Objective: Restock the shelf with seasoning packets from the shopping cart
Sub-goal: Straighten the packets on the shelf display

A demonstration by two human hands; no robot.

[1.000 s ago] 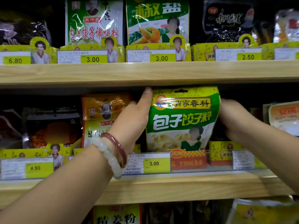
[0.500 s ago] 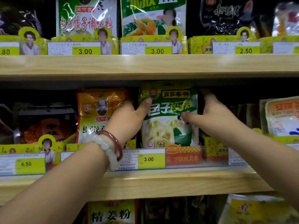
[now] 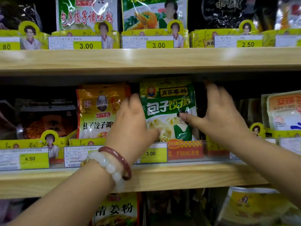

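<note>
1. In front of me stand wooden store shelves, an upper shelf and a middle shelf, each packed with upright seasoning packets behind yellow price tags.
2. At the far left of the middle shelf sits a dark packet behind a tag reading 4.50.
3. Just to its right stands an orange packet with a portrait on its front, upright in its yellow tray.
4. My left hand, with a red bangle and a white bead bracelet on the wrist, rests against the left edge of the green dumpling-seasoning packet; its fingers are curled at that edge, though blur keeps me from telling how firmly they grip.
5. The green packet stands upright on the middle shelf, between the orange packet and my right hand, above a 3.00 tag and a red label.
6. My right hand is spread apart, thumb tip touching the packet's front near its right side, fingers reaching past its right edge into the dark of the shelf.
7. At the far right stands a pale packet with orange print.
</note>
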